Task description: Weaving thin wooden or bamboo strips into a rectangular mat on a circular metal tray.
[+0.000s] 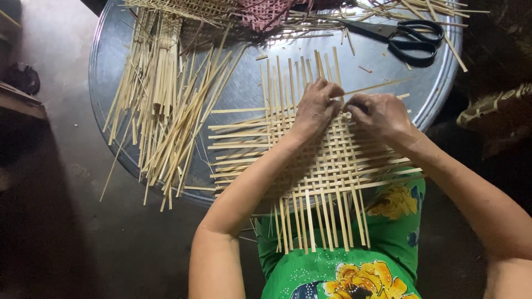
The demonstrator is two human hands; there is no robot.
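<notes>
Both hands press and pinch at the far edge of a half-woven mat of pale bamboo strips.

The left hand (315, 108) lies knuckles up, fingers curled narrow onto the flat, pale woven bamboo mat (310, 158); the right hand (379, 113) is closed in a pinch on a single thin bamboo strip (372, 87) that runs across the upright ends. The step in hand looks like threading a new cross strip; the next move likely calls for lifting alternate uprights and pushing the strip snug against the last row. The mat lies half on the round grey metal tray (388, 61), half over the lap in green flowered cloth (332, 271). Loose bamboo strips (160, 105) crowd the tray's left; black-handled scissors (407, 37) lie well beyond the right hand. Open room lies between the hands and the scissors.
</notes>
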